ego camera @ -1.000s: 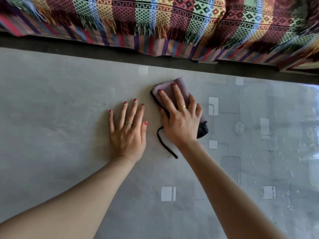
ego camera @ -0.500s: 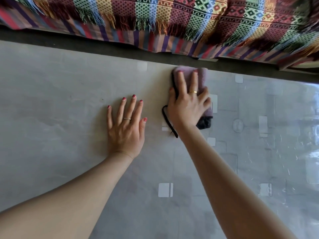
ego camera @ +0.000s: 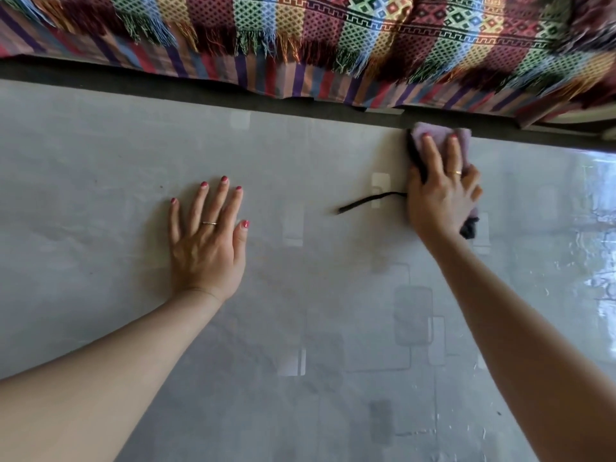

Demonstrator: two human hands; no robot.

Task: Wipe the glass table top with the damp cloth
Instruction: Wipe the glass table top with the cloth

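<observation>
Since a second ago the right hand (ego camera: 441, 191) and cloth (ego camera: 443, 141) have slid from beside the left hand out toward 1 o'clock, up to the far edge of the worktop (ego camera: 100, 161); the left hand (ego camera: 206, 245) has stayed put. Cloth: folded, mauve top face, black edge on its left side, sits at the far rim of the glass at about 1 o'clock, its far end touching the dark gap past the worktop. A black strap (ego camera: 370, 201) trails off it toward 9 o'clock, lying flat on the glass. Right grip: palm down on the cloth, two fingers straight along its top, thumb at the black edge, outer fingers bent over the right side; whether they clasp the cloth or just press it I cannot tell. A dark corner of cloth pokes out under the heel at 5 o'clock. Left grip: flat, fingers spread and straight, palm on bare glass near centre-left, holding nothing, well apart from the cloth. Worktop shows pale square patterns and glare at 3 o'clock. At 12 o'clock a fringed multicoloured woven throw (ego camera: 333, 38) hangs over furniture beyond the table.
</observation>
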